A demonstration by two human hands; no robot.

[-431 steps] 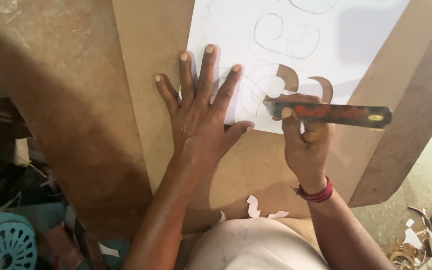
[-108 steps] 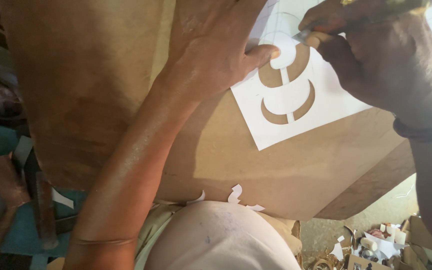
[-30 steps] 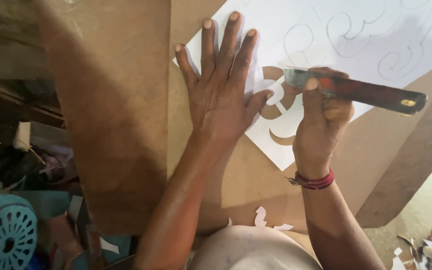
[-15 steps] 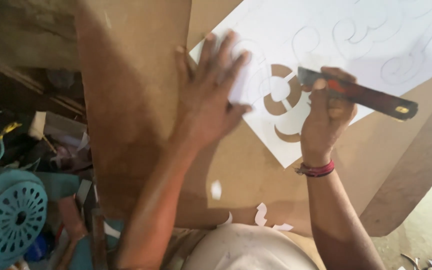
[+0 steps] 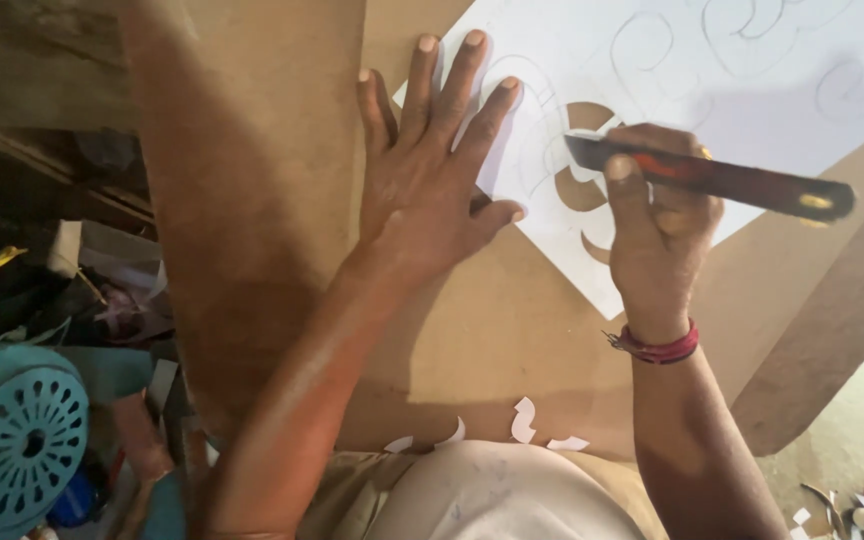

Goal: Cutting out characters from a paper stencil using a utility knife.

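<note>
Two hands work: the left hand (image 5: 430,185) lies spread flat on the white paper stencil (image 5: 752,100), the right hand (image 5: 657,225) clenches a utility knife (image 5: 712,180). Few curls are cut (offcuts (image 5: 522,420) lie near); most pencilled scrolls farther off remain.

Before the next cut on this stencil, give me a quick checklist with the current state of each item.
1. Left hand flat on paper, pinning it: ok.
2. Right hand gripping knife: ok.
3. Left fingers away from blade tip: cannot tell, tip is close to them.
4. Paper lying flat on board: ok.
5. Drawn outlines visible ahead of the cut: ok.
6. Scraps off the cutting area: ok, they lie at the board's near edge.
</note>
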